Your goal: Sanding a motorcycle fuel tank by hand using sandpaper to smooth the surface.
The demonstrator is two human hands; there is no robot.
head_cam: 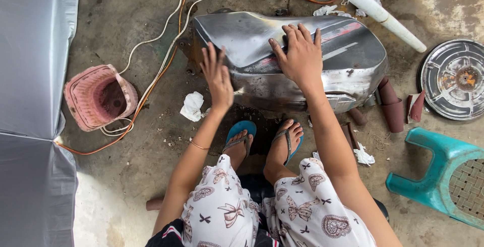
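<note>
A bare-metal motorcycle fuel tank [282,60] lies on the concrete floor [126,166], just beyond the person's 2 feet in 2 blue flip-flops [242,128]. Both hands are on it. The right hand [300,52] lies flat on the top of the tank, palm down, fingers spread, its grip open and holding nothing. The left hand [218,75] rests on the tank's near left edge, fingers straight and together; its grip is open too, and whether anything lies beneath the palm cannot be told.

Around the tank:
- 1 pink woven basket [98,97] at the left, well apart from the tank.
- Several cables [161,30], white and orange, running from the top of the view past the basket.
- 1 white pipe [375,10] slanting above the tank's right end.
- 1 round metal disc [454,78] at the right edge.
- 1 teal plastic stool [443,176], lying on its side at the lower right.
- At least 3 brown rolls of sandpaper [390,100] just beside the tank's right end.
- 4 crumpled white scraps [192,105] scattered on the floor.
- 1 grey sheet [30,100] along the left.
</note>
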